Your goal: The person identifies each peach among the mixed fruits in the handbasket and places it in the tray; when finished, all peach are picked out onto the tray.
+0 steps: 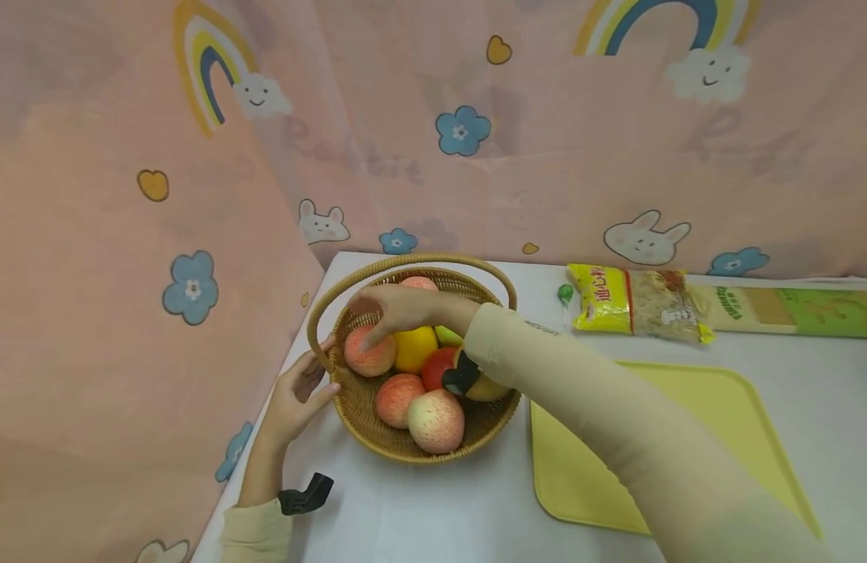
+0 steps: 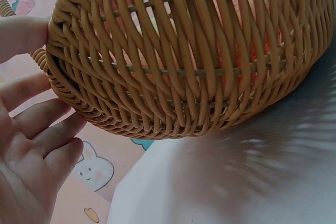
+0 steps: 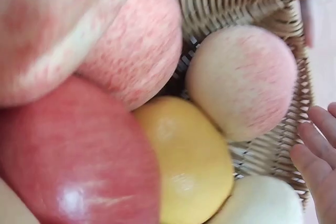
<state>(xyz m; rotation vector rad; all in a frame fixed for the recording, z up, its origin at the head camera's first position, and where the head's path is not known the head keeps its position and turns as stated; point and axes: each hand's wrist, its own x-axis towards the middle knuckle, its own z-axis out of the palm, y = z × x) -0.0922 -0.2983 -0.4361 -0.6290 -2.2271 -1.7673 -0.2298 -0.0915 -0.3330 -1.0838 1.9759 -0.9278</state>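
Note:
A woven wicker basket with an arched handle holds several fruits. Among them are a pink peach at the left, a yellow-orange fruit, a red fruit and a pale peach at the front. My left hand touches the basket's left rim, thumb and fingers spread either side of the handle's base; the left wrist view shows its loosely bent fingers against the wicker. Over the left peach reaches my right hand, its fingers extended; nothing shows in its grasp in the right wrist view.
A yellow-green tray lies right of the basket, partly under my right sleeve. Behind it are a yellow-ended food packet, a long green and tan packet and a green-topped lollipop. A patterned pink cloth hangs behind the white table.

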